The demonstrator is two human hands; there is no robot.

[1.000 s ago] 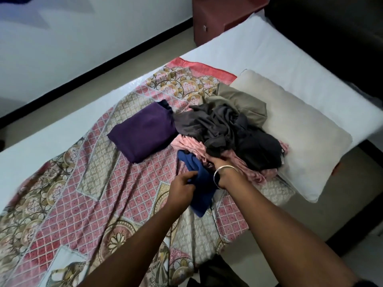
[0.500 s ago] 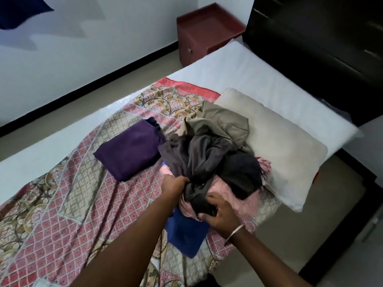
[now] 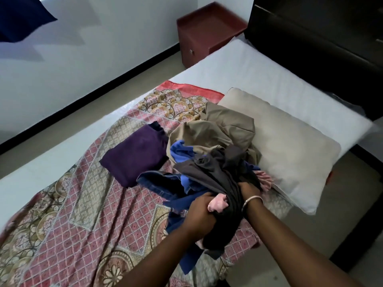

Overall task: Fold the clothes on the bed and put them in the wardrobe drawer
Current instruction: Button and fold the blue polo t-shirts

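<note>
Both hands grip the clothes heap (image 3: 209, 162) on the bed (image 3: 83, 204): left hand (image 3: 199, 212) pink cloth; right hand (image 3: 247, 189) dark garment.

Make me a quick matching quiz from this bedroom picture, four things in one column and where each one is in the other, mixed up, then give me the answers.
Things
1. purple garment
2. pillow
3. bedside cabinet
4. pink cloth

Places
A. gripped in the left hand
B. on the floor at the head of the bed, by the wall
C. lying folded flat on the patterned bedspread
D. to the right of the heap of clothes

Pairs: 1-C, 2-D, 3-B, 4-A
</note>
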